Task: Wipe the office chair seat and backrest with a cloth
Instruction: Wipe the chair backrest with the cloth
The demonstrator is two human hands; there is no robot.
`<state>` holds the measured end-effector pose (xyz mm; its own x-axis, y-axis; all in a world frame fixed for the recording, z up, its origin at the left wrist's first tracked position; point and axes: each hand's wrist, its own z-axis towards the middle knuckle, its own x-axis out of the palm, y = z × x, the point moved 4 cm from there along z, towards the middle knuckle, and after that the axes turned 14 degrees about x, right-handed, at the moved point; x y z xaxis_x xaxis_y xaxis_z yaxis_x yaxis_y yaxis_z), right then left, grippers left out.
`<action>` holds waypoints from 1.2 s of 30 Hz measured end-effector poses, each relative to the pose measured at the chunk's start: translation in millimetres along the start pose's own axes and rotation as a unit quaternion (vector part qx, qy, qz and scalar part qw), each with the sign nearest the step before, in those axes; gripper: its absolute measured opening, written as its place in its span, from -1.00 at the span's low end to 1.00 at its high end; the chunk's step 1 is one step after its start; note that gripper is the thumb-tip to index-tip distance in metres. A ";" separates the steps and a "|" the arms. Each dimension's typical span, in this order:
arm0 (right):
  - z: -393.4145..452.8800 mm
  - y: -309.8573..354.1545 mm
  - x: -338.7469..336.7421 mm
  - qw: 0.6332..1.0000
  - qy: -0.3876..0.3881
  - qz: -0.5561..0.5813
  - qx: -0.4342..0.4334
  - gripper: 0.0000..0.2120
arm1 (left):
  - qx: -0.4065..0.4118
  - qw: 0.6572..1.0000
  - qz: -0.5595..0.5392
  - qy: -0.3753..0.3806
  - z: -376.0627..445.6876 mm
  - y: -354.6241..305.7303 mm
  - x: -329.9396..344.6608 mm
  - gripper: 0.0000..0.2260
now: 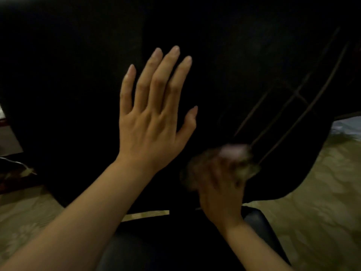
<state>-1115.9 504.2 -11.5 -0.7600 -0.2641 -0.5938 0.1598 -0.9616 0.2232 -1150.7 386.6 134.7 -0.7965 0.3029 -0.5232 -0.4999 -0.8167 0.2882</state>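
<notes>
The black office chair backrest (244, 65) fills most of the view, with stitched seam lines on its right side. My left hand (154, 118) lies flat against it, fingers spread and holding nothing. Lower right, my right hand (220, 192) is blurred by motion and grips a bunched cloth (234, 159), pressed against the lower backrest. The dark seat (175, 251) shows at the bottom, beneath both forearms.
A pale patterned floor (322, 192) shows to the right of the chair and at lower left. Dark furniture and some clutter (13, 169) stand at the left edge.
</notes>
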 end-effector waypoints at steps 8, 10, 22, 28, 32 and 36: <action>-42.3 -0.9 23.3 0.977 0.118 -0.017 -0.175 -0.41 | -0.008 0.999 0.034 0.034 -3.3 6.5 3.0 -0.49; -30.2 -19.0 6.2 0.979 0.075 -0.051 -0.183 -0.41 | -0.007 0.999 0.036 0.039 -3.4 5.8 2.1 -0.49; -110.6 -79.2 45.3 0.952 0.271 -0.090 -0.112 -0.69 | 0.008 0.998 0.050 0.042 -3.7 7.1 4.7 -0.49; -60.2 -67.9 12.1 0.971 0.200 -0.019 -0.132 -0.65 | -0.003 0.998 0.058 0.035 -5.8 9.0 9.2 -0.48; 15.3 1.6 -3.6 0.998 0.053 0.034 0.009 -0.54 | 0.004 0.997 0.069 0.028 -4.4 7.9 10.1 -0.51; 30.3 38.7 5.7 0.989 0.116 -0.094 -0.007 -0.62 | -0.012 0.999 0.035 0.004 2.2 10.9 -1.7 -0.60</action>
<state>-1133.1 467.8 17.2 -0.6123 -0.0900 -0.7855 0.0407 -0.9958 0.0824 -1155.5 378.3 140.5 -0.8267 0.2402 -0.5088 -0.4338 -0.8479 0.3046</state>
